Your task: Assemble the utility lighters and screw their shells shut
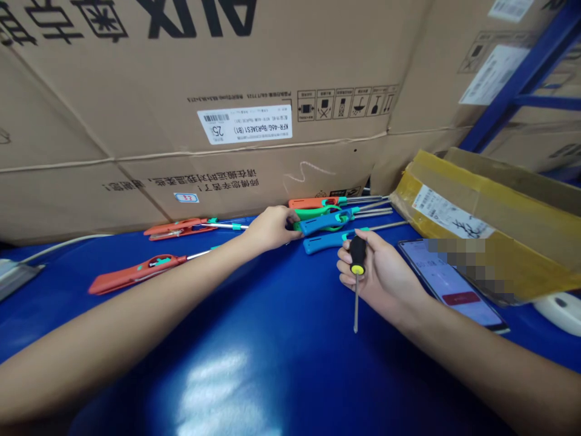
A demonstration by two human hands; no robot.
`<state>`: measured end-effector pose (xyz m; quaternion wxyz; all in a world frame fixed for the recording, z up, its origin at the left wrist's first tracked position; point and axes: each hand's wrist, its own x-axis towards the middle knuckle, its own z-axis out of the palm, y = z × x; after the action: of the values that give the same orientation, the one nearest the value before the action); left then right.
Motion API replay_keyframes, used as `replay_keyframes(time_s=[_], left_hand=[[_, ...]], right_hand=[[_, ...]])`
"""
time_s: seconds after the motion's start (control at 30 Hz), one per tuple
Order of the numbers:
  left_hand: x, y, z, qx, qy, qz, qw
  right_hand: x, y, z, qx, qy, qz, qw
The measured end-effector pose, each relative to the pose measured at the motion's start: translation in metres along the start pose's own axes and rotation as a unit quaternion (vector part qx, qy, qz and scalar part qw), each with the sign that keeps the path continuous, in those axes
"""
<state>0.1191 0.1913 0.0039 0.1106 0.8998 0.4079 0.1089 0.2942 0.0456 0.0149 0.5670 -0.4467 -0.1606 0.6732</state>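
Note:
My right hand [376, 266] is closed around a screwdriver [357, 248] with a black and yellow handle, its metal shaft pointing down toward the blue table. Just behind those fingers lies a blue gas lighter [323, 243]. My left hand [275, 229] has its fingers curled at the handle end of a green gas lighter [336, 228], partly hidden under another blue gas lighter [324, 223]. An orange gas lighter [313, 203] lies behind them. Two red gas lighters, one farther back [175, 229] and one nearer [136, 274], rest left of my left hand.
Large cardboard boxes [149, 79] form a wall behind the table [272, 327]. At right stand an open box with yellow tape [490, 200] and a phone [447, 278] lying face up. A white object [560, 312] sits at the right edge; a cable [63, 245] runs at left.

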Motion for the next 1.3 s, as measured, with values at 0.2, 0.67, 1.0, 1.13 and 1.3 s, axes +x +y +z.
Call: replay_keyframes(time_s=[0.2,0.67,1.0,1.13,1.3], left_hand=[[-0.012,0.010,-0.003,0.047,0.068,0.014,0.996],[-0.012,-0.005,-0.009,0.141,0.146,0.094,0.975],[-0.026,-0.018,-0.054,0.203,0.291,0.170,0.919],[-0.063,-0.011,-0.049,0.061,0.270,0.153,0.949],[-0.132,0.011,-0.036,-0.098,0.159,0.100,0.977]], right_hand=[[-0.003,0.000,0.002,0.010,0.005,-0.010,1.000],[-0.005,-0.004,0.004,0.011,0.020,-0.007,1.000],[-0.005,-0.004,0.006,0.021,0.038,-0.018,0.999],[-0.005,-0.009,0.005,0.032,0.067,-0.050,0.996],[-0.007,-0.016,0.004,0.043,0.101,-0.108,0.988]])
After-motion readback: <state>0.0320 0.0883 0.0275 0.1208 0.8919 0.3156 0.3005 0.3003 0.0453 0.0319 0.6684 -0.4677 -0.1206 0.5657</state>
